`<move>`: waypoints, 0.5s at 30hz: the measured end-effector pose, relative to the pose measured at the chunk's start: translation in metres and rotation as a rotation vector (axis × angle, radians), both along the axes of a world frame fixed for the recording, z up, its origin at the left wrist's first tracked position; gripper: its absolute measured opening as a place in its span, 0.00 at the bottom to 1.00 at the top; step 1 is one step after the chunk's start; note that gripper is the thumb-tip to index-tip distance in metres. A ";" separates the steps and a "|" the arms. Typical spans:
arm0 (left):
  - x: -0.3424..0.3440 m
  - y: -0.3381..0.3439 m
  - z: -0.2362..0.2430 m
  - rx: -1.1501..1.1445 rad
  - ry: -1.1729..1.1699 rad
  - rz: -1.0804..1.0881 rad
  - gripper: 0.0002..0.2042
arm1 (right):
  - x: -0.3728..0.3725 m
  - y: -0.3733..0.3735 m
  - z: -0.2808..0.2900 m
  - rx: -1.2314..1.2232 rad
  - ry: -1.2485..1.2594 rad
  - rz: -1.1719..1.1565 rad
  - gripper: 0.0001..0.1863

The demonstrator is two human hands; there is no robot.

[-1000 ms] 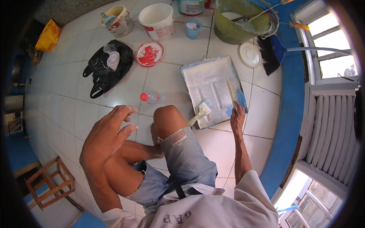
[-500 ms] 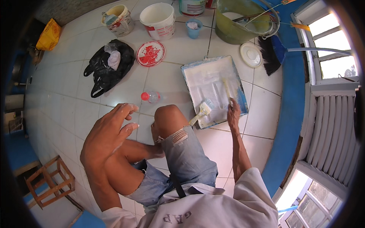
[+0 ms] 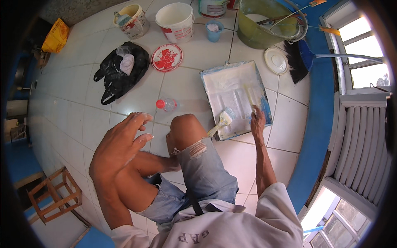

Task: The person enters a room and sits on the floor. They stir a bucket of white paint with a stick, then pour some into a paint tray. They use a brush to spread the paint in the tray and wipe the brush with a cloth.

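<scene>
My right hand is at the near right edge of a paint tray smeared with white and blue. Its fingers are closed on a thin yellowish stick-like tool, which reaches into the white paint; its working end is hard to make out. A paintbrush with a cream handle leans across the tray's near edge, bristles inside. Over my bent leg hangs my left hand, flecked with white, its fingers loosely bent and apart with nothing in them. A clear plastic bottle with a red cap lies beyond it.
A black plastic bag, a red-and-white lid, a white bucket and a blue cup are farther back. An olive basin, a white lid and a broom stand near the blue wall.
The whole view has shifted slightly, so things sit a little farther right. My hands, the tray and the paintbrush keep nearly the same places relative to each other.
</scene>
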State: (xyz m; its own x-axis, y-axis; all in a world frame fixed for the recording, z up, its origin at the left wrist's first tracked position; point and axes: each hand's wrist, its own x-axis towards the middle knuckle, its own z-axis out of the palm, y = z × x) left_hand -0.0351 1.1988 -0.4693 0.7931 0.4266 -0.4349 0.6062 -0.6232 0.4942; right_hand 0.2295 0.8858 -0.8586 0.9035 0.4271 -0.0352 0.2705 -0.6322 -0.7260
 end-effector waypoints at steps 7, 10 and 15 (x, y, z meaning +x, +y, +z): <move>-0.005 0.000 0.000 0.009 0.007 0.019 0.17 | -0.025 -0.007 0.014 -0.015 0.120 0.175 0.18; -0.007 0.001 0.000 0.031 0.012 0.018 0.17 | -0.007 -0.023 0.025 -0.087 0.107 0.073 0.20; 0.001 -0.001 0.002 -0.017 0.014 0.031 0.19 | 0.002 0.004 0.002 -0.019 -0.005 0.071 0.20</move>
State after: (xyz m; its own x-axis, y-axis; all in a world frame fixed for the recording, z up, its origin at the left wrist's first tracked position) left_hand -0.0337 1.1976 -0.4672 0.7732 0.4431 -0.4537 0.6321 -0.5955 0.4958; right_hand 0.2317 0.8899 -0.8571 0.8714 0.4890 -0.0394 0.3186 -0.6253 -0.7124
